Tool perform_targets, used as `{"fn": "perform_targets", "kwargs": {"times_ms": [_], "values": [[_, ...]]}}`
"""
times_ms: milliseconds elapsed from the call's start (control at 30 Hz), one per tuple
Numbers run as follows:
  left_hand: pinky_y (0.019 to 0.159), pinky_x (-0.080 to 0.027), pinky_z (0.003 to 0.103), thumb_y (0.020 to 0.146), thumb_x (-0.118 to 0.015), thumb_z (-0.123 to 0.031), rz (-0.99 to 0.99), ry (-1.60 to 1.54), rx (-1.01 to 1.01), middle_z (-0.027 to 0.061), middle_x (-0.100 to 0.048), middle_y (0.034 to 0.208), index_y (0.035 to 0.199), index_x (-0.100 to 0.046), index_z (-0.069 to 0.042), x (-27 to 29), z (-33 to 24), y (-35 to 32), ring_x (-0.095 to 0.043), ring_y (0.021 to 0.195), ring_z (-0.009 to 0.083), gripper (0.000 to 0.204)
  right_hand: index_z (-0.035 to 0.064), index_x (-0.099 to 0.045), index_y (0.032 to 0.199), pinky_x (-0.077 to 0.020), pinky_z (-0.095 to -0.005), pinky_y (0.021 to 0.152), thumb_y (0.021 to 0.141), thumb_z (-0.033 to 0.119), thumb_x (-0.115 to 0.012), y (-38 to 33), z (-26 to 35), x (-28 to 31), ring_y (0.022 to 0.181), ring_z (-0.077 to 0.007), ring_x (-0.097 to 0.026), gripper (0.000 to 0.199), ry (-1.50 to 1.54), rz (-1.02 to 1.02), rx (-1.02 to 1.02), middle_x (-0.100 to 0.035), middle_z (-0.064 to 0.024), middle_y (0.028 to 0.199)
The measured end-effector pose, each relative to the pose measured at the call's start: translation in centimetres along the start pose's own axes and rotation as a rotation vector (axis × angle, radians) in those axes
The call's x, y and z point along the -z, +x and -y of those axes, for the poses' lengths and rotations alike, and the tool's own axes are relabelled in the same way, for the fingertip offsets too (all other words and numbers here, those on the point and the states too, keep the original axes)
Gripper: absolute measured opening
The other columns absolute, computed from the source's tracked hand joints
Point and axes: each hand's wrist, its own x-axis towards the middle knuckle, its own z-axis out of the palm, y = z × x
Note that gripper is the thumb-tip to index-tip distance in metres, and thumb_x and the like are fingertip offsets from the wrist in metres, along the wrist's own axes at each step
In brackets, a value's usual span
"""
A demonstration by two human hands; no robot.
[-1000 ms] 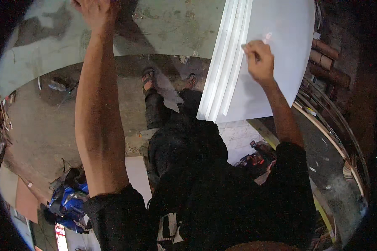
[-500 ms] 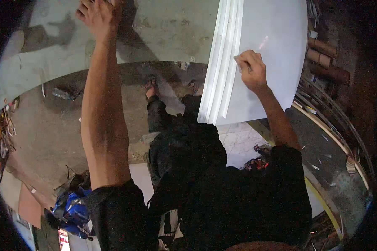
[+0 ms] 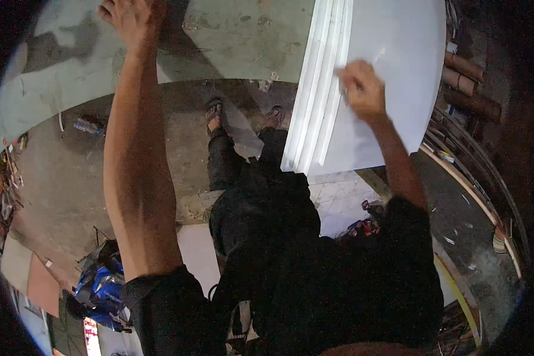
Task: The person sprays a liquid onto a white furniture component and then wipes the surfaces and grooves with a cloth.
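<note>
My right hand (image 3: pixel 365 89) is closed over the right part of a large white sheet (image 3: pixel 397 95), near several long white ridged strips (image 3: pixel 317 89). Its fingers pinch a small flat grey piece, blurred now and clearer half a second ago; its kind cannot be made out. At the upper left, my left hand (image 3: pixel 133 24) reaches over a pale green-grey surface (image 3: pixel 243 47). The top edge cuts off most of its fingers, so whatever they do is hidden.
My sandalled feet (image 3: pixel 215 113) stand on the brown floor beyond the surface's near edge. A blue and black bundle (image 3: pixel 104 291) lies at lower left. Brown rolls (image 3: pixel 460 82) and long curved-looking strips (image 3: pixel 474 190) lie along the right side, with scraps at far left.
My right hand has moved slightly right and up over the white sheet and is blurred. My left hand has shifted a little left and up. The whole view has shifted slightly.
</note>
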Motion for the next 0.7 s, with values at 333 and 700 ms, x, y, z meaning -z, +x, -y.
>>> {"fn": "perform_targets", "kwargs": {"times_ms": [333,700], "values": [[0.112,-0.028,0.051,0.100,-0.049,-0.038,0.037,0.238,-0.139,0.0179,-0.054,0.139,0.133,-0.057,-0.005,2.5,-2.4,-0.7,-0.042,0.134,0.0381,0.047,0.0043,-0.066,0.093,-0.0520,-0.0300,0.075,0.087,-0.003,-0.068,-8.0,1.7,3.2,0.083,-0.0183,-0.066,0.009,0.076,-0.200,-0.296,-0.066,-0.0069,0.086],[0.112,-0.027,0.053,0.096,-0.046,-0.064,-0.089,-0.097,-0.144,0.0204,-0.054,0.138,0.136,-0.058,-0.014,-3.8,4.1,0.8,-0.044,0.132,0.0399,0.065,0.0067,-0.070,0.096,-0.0529,-0.0416,0.086,0.084,-0.003,-0.067,-10.8,4.6,-2.7,0.086,-0.0275,-0.068,0.016,-0.067,-0.110,0.019,-0.071,-0.0093,0.092]]}}
